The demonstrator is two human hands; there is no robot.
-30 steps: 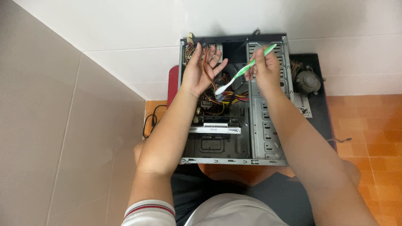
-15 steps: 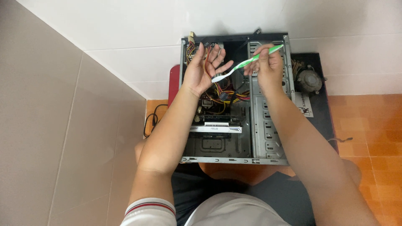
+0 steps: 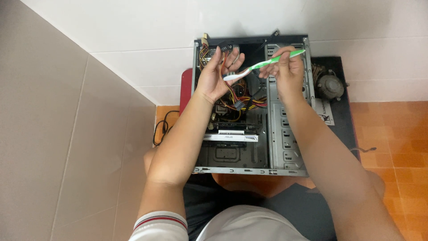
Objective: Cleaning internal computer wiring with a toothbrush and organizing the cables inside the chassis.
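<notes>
Green-and-white toothbrush (image 3: 263, 65) pinched in right hand (image 3: 285, 76), left hand (image 3: 218, 76) spread open on cables (image 3: 236, 91)

White short sleeve (image 3: 161, 226) with red-and-dark striped cuff, bare forearms

cooler fan (image 3: 330, 86) right of computer case (image 3: 292, 147), cables (image 3: 240, 96) inside
</notes>
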